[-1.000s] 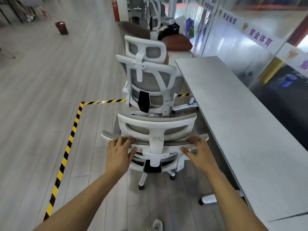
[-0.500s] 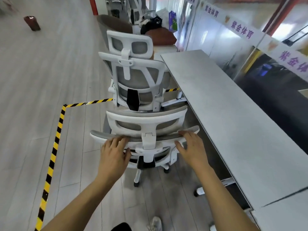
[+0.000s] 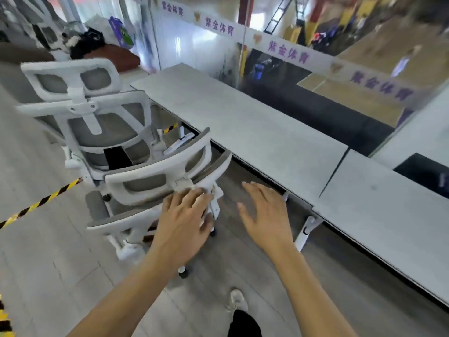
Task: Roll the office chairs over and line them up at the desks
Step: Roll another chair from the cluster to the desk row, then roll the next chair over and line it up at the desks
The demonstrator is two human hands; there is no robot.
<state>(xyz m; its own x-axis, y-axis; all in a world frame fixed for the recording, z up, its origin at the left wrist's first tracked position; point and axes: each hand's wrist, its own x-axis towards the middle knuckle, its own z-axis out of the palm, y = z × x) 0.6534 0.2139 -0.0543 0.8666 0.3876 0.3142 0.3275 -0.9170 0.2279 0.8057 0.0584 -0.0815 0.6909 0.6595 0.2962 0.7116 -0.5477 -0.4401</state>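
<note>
Grey plank floor (image 3: pixel 243 276) nearest, with one pale shoe (image 3: pixel 237 300) and a dark trouser leg at the bottom edge. Left hand (image 3: pixel 184 220) laid flat on the back of the near chair (image 3: pixel 155 183), fingers spread over the white frame beside its centre post, palm down, not closed round anything. Right hand (image 3: pixel 264 215) open in the air just to the right of that chair, fingers splayed, touching nothing, over the floor in front of the desk edge. Near chair white-framed with grey mesh, turned at an angle, its right side just beside the long grey desk (image 3: pixel 255 132), casters on the floor. Second chair (image 3: pixel 97 122) just beyond, taller in view, headrest up, also at the desk's edge. Yellow-and-black tape (image 3: pixel 41 203) on the floor to the left. Farther off, a glass partition (image 3: pixel 218 45) with purple lettering behind the desk, blurred.
</note>
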